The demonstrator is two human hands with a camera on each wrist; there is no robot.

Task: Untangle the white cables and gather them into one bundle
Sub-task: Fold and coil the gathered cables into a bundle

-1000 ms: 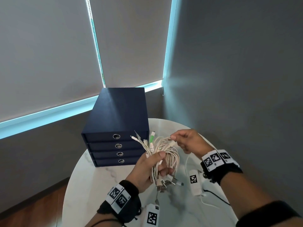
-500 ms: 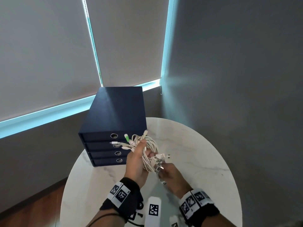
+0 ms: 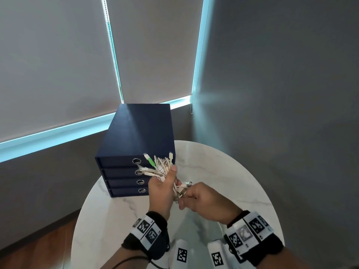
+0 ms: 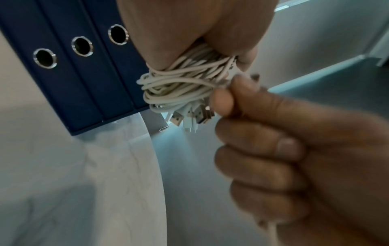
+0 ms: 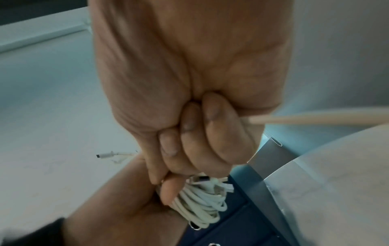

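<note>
A bundle of white cables [image 3: 164, 167] is held above the round marble table [image 3: 233, 171], in front of the blue drawer box. My left hand [image 3: 162, 188] grips the coiled bundle [image 4: 185, 83] round its middle; plug ends, one green [image 3: 150, 162], stick out above the fist. My right hand [image 3: 196, 197] is curled beside it, pinching one cable end at the lower plugs [image 4: 189, 118]. In the right wrist view a single cable [image 5: 315, 119] runs out of the right hand's fingers [image 5: 210, 141], and the coils [image 5: 200, 204] lie below them.
A dark blue box of four drawers [image 3: 136, 152] with ring pulls stands at the table's back left. Grey walls and window blinds close the corner behind. Wooden floor [image 3: 38, 245] shows to the left. White tagged wrist mounts [image 3: 182, 255] hang over the table's near part.
My right hand came down from the bundle's upper right to its lower right, then closed in tighter. The left hand shifted the bundle left toward the drawers.
</note>
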